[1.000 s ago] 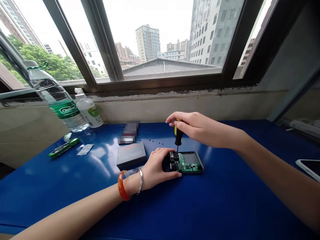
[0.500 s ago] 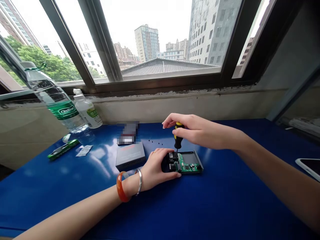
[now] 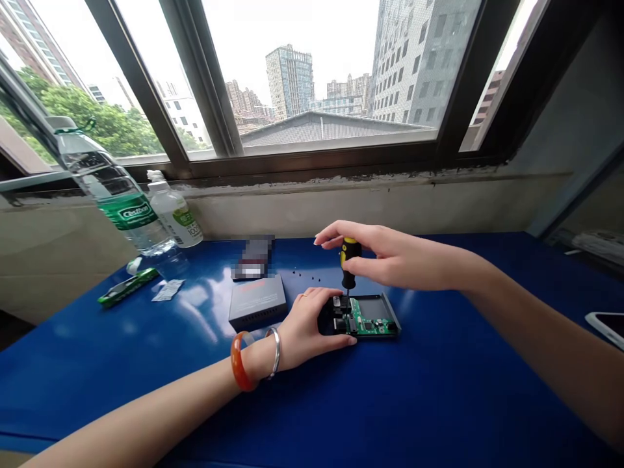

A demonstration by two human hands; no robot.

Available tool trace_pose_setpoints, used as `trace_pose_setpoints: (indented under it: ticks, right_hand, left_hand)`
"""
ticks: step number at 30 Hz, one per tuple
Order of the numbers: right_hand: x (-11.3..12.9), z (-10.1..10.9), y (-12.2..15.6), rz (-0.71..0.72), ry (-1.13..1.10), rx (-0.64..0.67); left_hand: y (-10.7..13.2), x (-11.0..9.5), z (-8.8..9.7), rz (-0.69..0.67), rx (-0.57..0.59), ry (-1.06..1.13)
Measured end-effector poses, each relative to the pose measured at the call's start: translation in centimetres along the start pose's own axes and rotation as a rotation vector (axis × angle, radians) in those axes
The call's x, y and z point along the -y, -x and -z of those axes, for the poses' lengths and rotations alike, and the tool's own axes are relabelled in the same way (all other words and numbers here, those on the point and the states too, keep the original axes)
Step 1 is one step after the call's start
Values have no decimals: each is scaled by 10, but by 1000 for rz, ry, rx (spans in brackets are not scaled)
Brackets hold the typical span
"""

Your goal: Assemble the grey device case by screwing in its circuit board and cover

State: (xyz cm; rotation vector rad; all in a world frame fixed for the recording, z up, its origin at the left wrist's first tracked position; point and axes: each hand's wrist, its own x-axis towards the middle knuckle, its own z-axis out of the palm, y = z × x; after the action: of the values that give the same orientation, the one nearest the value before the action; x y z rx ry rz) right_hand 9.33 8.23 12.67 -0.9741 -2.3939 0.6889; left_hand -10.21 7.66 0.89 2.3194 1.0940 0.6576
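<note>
A black-and-yellow screwdriver (image 3: 349, 266) stands upright in my right hand (image 3: 385, 255), its handle held between the thumb and fingers. The shaft points down onto the left part of a green circuit board (image 3: 373, 325), which lies in a shallow dark metal case (image 3: 394, 309). Exactly what the tip touches is too small to make out. My left hand (image 3: 312, 325) is wrapped round the case's left end, thumb along the near side and fingers on the far side. Several tiny dark screws (image 3: 312, 278) lie on the table beyond the left hand.
Left of the case sits a grey metal box (image 3: 257, 304), with a blurred dark object (image 3: 254, 257) behind it. A water bottle (image 3: 129, 208), a white bottle (image 3: 175, 218), a green tool (image 3: 127, 288) and a small packet (image 3: 168, 290) stand or lie farther left. A phone (image 3: 607, 328) rests at the right edge.
The whole view has shifted slightly, with everything a little farther right. Both hands keep their grip, and the screwdriver stays upright over the board.
</note>
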Motion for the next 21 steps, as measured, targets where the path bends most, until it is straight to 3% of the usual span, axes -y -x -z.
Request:
trace_pose_setpoints:
  ticks: [3, 8, 10, 13, 17, 21]
  right_hand:
    - [-1, 0, 0, 29, -72, 36]
    - [-2, -10, -2, -71, 281, -216]
    - [-2, -12, -3, -83, 388, -238]
    - [-1, -7, -1, -89, 449, -164]
    - [0, 7, 7, -93, 335, 16]
    - [1, 22, 14, -234, 316, 104]
  left_hand:
    - [0, 0, 0, 9, 0, -12]
    - [0, -3, 2, 22, 20, -5]
    - [0, -3, 1, 19, 17, -3]
    - [1, 0, 0, 6, 0, -7]
    - [1, 3, -1, -3, -6, -11]
    - [0, 0, 1, 11, 17, -12]
